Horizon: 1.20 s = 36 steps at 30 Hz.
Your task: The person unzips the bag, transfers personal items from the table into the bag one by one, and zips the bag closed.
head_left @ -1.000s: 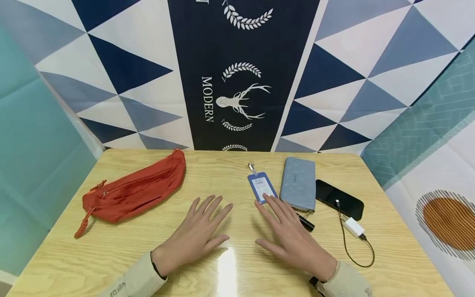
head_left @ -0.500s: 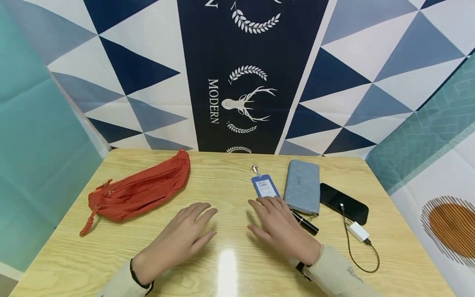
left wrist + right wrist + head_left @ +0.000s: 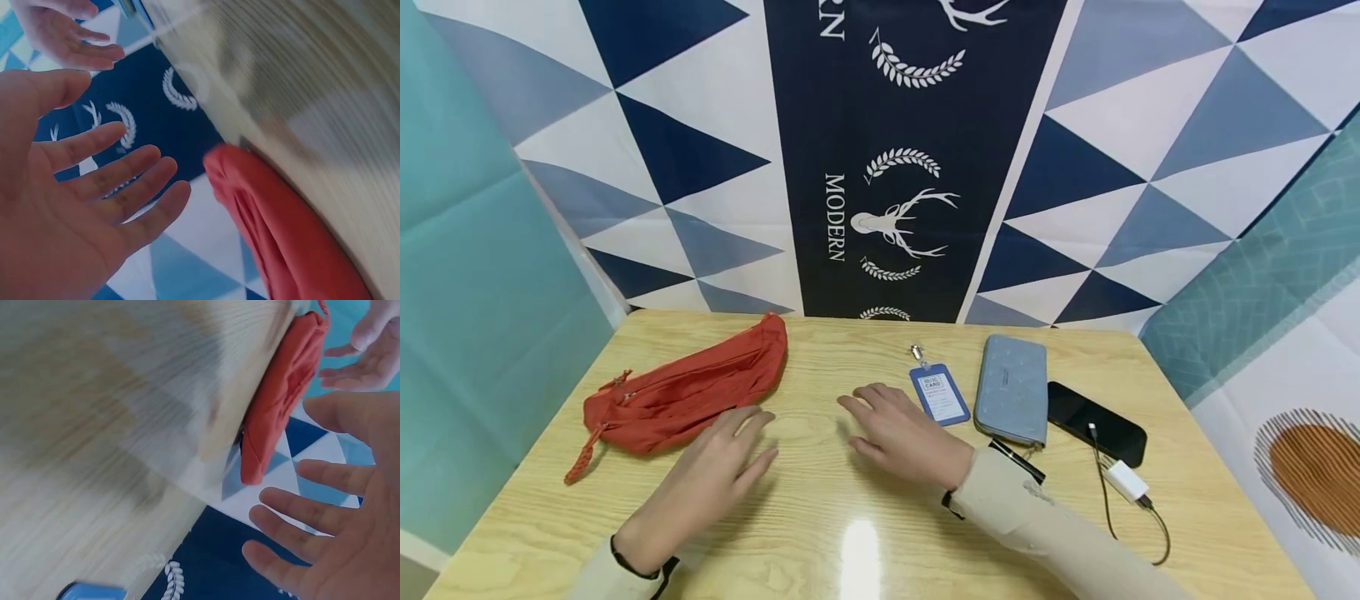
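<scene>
On the left of the table lies a red zippered waist bag with a braided pull hanging off its near end. My left hand hovers near the bag's front edge, fingers spread and holding nothing; the left wrist view shows the red bag apart from the fingertips. Over the middle of the table is my right hand, its fingers loosely extended around nothing. Just right of it lies a blue ID card holder with a metal clip. In the right wrist view the palm of the right hand is bare.
A blue-grey wallet lies right of the card holder, with a black tube-like object by its near end. Farther right are a black phone and a white adapter with a dark cable. A patterned cloth hangs behind the table.
Both hands have moved left, the left hand toward the red bag and the right hand away from the card holder and wallet. The objects lie where they were; the head view has shifted slightly.
</scene>
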Each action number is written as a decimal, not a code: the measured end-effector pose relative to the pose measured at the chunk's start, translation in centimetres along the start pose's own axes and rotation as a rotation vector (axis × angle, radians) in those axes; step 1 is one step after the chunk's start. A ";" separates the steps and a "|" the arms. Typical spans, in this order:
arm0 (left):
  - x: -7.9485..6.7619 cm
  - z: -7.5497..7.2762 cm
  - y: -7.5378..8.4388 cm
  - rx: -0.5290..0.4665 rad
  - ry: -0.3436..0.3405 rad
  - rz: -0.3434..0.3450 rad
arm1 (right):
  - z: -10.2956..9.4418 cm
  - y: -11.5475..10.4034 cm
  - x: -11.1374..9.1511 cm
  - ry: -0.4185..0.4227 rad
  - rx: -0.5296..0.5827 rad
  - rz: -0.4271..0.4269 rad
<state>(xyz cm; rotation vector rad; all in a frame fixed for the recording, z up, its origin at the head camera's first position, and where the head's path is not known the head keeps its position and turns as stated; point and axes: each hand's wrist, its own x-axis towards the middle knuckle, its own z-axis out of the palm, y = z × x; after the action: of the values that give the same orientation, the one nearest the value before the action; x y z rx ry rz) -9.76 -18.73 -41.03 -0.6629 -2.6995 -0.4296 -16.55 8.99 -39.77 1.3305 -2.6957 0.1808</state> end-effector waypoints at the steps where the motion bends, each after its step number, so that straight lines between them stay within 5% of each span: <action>1: -0.1 -0.1 -0.4 -0.003 0.008 -0.016 | 0.2 -0.1 0.6 -0.009 -0.010 -0.011; 10: -1.4 -2.2 -4.2 0.012 0.026 -0.182 | 2.2 -1.1 6.1 -0.050 -0.061 -0.076; 15: -2.5 -2.6 -6.2 0.066 -0.033 -0.272 | 3.1 -1.5 9.0 -0.043 -0.053 -0.096; 21: -3.4 -1.6 -8.0 0.109 -0.094 -0.261 | 4.3 -1.8 12.1 -0.154 -0.119 -0.107; 26: -3.6 -1.2 -8.2 0.080 -0.093 -0.253 | 4.8 -2.0 12.7 -0.237 -0.149 -0.067; 36: -3.4 -0.7 -7.5 0.074 -0.115 -0.251 | 4.5 -3.1 10.3 -0.180 -0.213 -0.068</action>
<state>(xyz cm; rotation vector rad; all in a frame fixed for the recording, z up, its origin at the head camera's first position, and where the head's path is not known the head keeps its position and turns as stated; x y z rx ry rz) -10.42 -26.64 -43.25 -0.3388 -2.9047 -0.3595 -20.54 -1.63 -42.32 1.4308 -2.7121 -0.2381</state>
